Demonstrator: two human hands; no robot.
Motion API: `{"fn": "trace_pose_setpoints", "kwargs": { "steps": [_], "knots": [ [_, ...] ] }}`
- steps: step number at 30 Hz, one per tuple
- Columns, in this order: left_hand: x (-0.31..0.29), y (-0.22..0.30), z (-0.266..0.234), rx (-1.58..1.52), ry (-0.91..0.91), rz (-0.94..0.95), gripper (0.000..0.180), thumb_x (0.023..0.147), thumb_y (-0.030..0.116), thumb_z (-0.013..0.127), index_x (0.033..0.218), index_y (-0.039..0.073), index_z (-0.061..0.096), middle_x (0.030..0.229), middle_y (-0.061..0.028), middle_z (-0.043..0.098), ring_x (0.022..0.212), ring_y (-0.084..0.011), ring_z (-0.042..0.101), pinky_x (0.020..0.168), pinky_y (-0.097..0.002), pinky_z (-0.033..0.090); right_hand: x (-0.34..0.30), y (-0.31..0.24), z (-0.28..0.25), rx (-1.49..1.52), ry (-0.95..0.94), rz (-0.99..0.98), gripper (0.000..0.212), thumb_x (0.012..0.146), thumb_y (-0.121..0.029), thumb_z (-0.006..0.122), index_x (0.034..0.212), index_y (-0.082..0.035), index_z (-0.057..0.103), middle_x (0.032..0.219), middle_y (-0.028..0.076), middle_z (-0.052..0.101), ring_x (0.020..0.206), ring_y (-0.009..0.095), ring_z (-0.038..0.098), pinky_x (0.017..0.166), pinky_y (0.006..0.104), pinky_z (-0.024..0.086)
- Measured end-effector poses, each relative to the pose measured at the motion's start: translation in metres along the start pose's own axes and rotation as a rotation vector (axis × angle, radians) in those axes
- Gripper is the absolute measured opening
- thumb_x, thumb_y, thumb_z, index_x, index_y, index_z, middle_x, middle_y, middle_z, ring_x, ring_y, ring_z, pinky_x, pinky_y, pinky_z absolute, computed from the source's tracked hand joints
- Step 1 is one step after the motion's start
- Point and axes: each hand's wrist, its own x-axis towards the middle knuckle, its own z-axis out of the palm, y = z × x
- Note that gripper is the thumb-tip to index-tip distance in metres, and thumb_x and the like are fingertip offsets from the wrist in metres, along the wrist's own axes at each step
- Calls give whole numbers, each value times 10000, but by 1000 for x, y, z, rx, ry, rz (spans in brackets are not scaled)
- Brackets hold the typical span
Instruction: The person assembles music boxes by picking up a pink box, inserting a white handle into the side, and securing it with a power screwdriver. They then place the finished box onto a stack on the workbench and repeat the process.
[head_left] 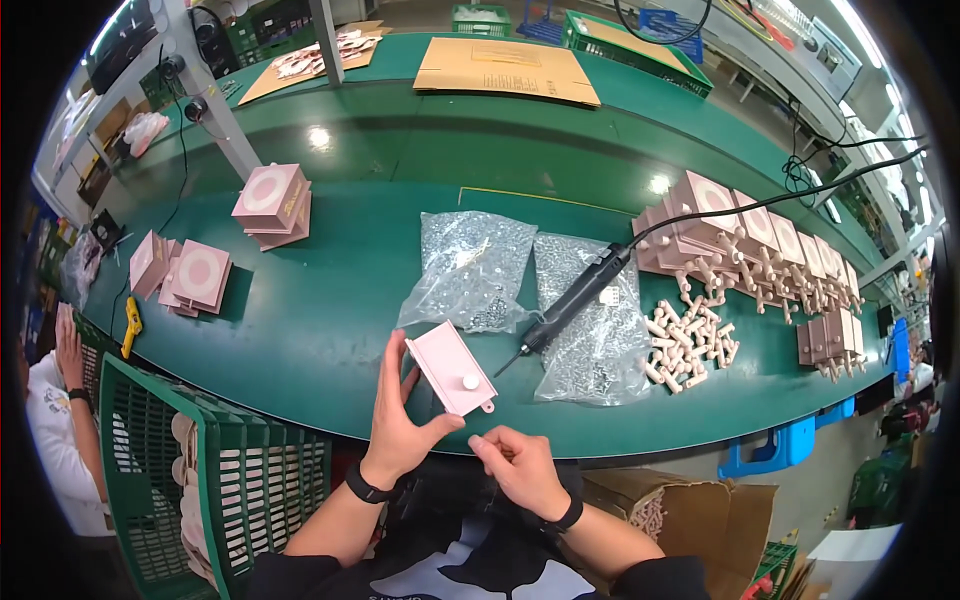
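Observation:
My left hand point(400, 438) grips a pale pink box point(442, 362) between thumb and fingers, tilted above the near edge of the table. A round whitish knob sticks up from its face, and a small tab shows at its lower corner. Just right of the box, my right hand point(527, 472) is closed, thumb and forefinger pinched together. Whatever they hold, if anything, is too small to make out. Beyond the hands, a black electric screwdriver point(582, 292) lies across a clear plastic bag of small metal screws point(590, 365). Another clear bag of small hardware point(470, 260) lies left of it.
Pale pink pegs point(692, 345) lie piled right of the bags, near stacked pink boxes point(720, 225) with handles. More pink boxes point(272, 200) stand at left, near a yellow cutter point(132, 325). A green crate point(245, 480) and a cardboard box point(720, 525) flank me. Another person point(65, 430) is at far left.

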Motion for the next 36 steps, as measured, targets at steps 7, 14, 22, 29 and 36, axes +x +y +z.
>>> {"fn": "trace_pose_setpoints", "kwargs": {
  "steps": [7,14,22,29,36],
  "knots": [
    [16,4,9,97,-228,-4,1295,607,267,946,1556,6,104,1587,-200,228,1444,-326,322,1130,-453,371,-5,4,-7,-1,449,-159,159,899,-79,698,1026,9,661,835,56,664,663,87,617,579,223,484],
    [27,-6,17,234,-333,32,1251,608,191,923,1558,23,127,1564,-195,296,1404,-321,392,1089,-437,422,-12,8,-72,-225,622,-250,221,886,-32,673,1103,-1,642,902,72,664,685,126,636,608,265,511],
    [23,-3,15,275,-291,65,1206,611,155,900,1555,31,161,1525,-199,363,1368,-320,446,1058,-416,446,-16,44,-171,-962,987,-249,197,867,-44,660,1061,-78,648,1028,103,635,782,288,647,639,379,520],
    [9,19,14,470,-208,61,1046,641,96,865,1512,29,290,1522,-203,358,1332,-306,476,1012,-400,469,-14,56,-186,-1109,924,-126,181,854,-49,672,1032,-67,647,1073,107,621,814,306,635,698,387,515],
    [-49,38,-4,196,-283,-166,578,766,15,765,1293,-21,532,1254,-142,611,1129,-215,616,946,-329,504,-36,28,-143,-694,903,-293,161,867,-26,686,1019,-15,636,974,105,655,744,241,652,677,323,514]
  ]
}}
